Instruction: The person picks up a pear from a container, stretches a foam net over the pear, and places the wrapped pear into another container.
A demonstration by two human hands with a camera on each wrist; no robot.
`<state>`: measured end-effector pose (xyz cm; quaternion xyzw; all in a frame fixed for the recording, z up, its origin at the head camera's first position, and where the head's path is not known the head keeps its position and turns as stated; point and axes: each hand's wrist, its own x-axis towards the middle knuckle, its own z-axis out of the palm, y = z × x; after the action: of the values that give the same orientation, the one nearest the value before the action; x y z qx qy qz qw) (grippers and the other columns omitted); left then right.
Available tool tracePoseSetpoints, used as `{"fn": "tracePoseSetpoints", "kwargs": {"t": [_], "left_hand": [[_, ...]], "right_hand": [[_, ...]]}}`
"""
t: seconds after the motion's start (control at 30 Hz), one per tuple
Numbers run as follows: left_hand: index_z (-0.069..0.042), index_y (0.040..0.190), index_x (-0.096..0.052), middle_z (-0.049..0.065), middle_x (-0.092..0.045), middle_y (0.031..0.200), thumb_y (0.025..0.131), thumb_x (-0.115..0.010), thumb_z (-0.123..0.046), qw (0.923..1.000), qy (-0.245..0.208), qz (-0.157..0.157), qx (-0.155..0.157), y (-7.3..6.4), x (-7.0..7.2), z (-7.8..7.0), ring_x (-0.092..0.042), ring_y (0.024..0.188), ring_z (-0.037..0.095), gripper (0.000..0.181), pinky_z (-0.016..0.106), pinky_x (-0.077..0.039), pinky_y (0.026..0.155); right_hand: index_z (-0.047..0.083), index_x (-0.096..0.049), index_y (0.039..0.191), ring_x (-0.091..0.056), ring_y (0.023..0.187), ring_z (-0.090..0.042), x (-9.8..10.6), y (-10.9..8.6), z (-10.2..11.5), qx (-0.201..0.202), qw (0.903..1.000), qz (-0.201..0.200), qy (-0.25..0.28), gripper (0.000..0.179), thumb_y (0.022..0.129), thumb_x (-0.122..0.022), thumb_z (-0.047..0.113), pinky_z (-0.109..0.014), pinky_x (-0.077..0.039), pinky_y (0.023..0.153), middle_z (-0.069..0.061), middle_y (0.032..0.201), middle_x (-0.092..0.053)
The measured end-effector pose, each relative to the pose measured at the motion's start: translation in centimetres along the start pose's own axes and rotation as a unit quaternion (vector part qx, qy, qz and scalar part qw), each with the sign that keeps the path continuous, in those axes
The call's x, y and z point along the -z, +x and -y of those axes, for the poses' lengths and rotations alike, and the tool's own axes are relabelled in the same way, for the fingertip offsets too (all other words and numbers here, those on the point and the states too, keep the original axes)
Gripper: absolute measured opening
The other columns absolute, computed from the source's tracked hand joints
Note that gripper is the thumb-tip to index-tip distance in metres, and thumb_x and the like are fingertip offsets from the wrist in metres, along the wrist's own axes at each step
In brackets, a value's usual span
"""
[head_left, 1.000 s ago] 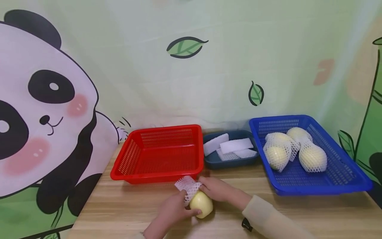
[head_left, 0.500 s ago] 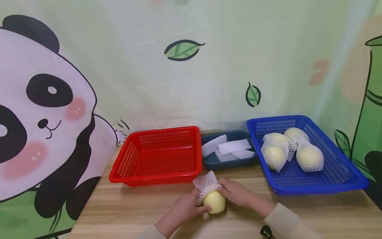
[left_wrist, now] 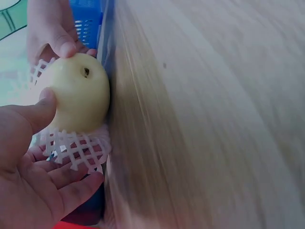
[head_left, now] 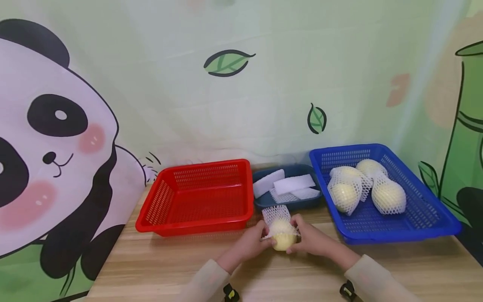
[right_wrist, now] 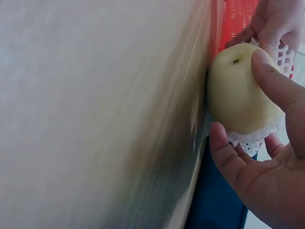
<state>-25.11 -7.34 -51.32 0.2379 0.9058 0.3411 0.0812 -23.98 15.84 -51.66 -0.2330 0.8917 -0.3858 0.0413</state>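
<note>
A round, pale yellow apple-like fruit (head_left: 284,241) is held between both hands, its far part inside a white foam net sleeve (head_left: 276,214). From the left, my left hand (head_left: 250,241) grips fruit and sleeve. In the left wrist view its thumb presses the bare skin and its fingers lie under the mesh (left_wrist: 78,148). My right hand (head_left: 310,238) grips the opposite side, thumb on the fruit (right_wrist: 238,95) and fingers at the net's edge in the right wrist view. The fruit's uncovered end, with a small dark hollow, faces the wrist cameras.
Behind the left hand stands a red basket (head_left: 194,228) with nothing in it. A dark blue tray (head_left: 288,204) holds several flat white foam nets (head_left: 294,183). At the right, a blue basket (head_left: 400,237) holds several net-wrapped fruits (head_left: 388,196). All stand on a wooden table (head_left: 158,264).
Both hands and the fruit have moved right and away from the body. The net sleeve now covers more of the fruit, and the right hand has shifted to the fruit's right side.
</note>
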Motion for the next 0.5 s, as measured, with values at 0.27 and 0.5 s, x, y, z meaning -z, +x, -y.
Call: {"fn": "tracePoseSetpoints", "kwargs": {"t": [0.27, 0.5], "left_hand": [[-0.005, 0.097, -0.051, 0.001, -0.045, 0.080, 0.096, -0.070, -0.018, 0.9939, -0.093, -0.043, 0.040, 0.8, -0.4, -0.2, -0.044, 0.074, 0.015, 0.023, 0.021, -0.035, 0.062], [-0.009, 0.103, -0.045, 0.003, -0.046, 0.086, 0.086, -0.081, -0.021, 0.9794, -0.165, -0.064, 0.098, 1.5, -1.4, -0.5, -0.047, 0.082, 0.017, 0.042, 0.022, -0.039, 0.065]], "right_hand": [[-0.001, -0.039, 0.111, -0.050, 0.071, -0.010, 0.0, 0.7, -0.6, -0.031, 0.9924, -0.019, 0.118, 0.052, 0.088, -0.081, 0.018, -0.019, -0.043, 0.061, -0.004, 0.083, -0.051], [-0.001, -0.043, 0.106, -0.057, 0.073, -0.012, -0.3, 1.2, -0.4, -0.081, 0.9840, -0.055, 0.149, 0.036, 0.097, -0.071, 0.019, -0.021, -0.047, 0.063, -0.009, 0.084, -0.060]]}}
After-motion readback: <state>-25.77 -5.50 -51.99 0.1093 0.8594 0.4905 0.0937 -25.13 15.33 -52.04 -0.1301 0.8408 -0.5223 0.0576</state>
